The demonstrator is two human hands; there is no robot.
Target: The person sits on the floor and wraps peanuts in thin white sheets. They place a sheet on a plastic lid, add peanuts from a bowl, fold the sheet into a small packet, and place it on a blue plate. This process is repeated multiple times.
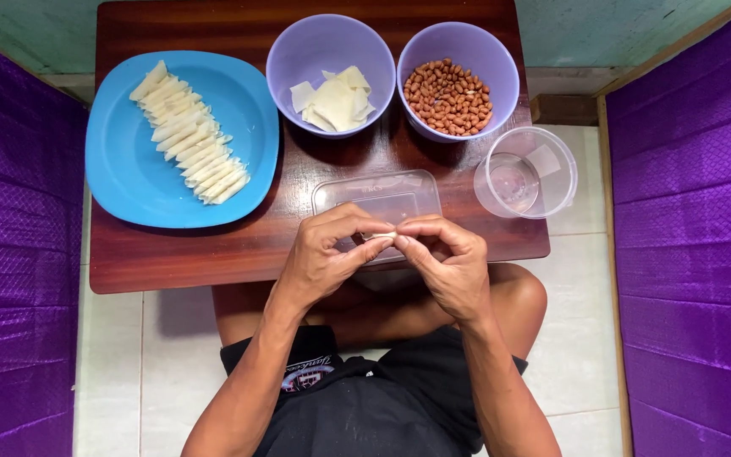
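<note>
Hiding, perhaps, a wrapper roll.

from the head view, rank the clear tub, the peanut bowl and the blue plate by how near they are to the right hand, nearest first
1. Clear tub: just beyond the right hand, partly under both hands.
2. Peanut bowl: farther back on the table, slightly right.
3. Blue plate: far left, holding a row of pale rolls.
</note>
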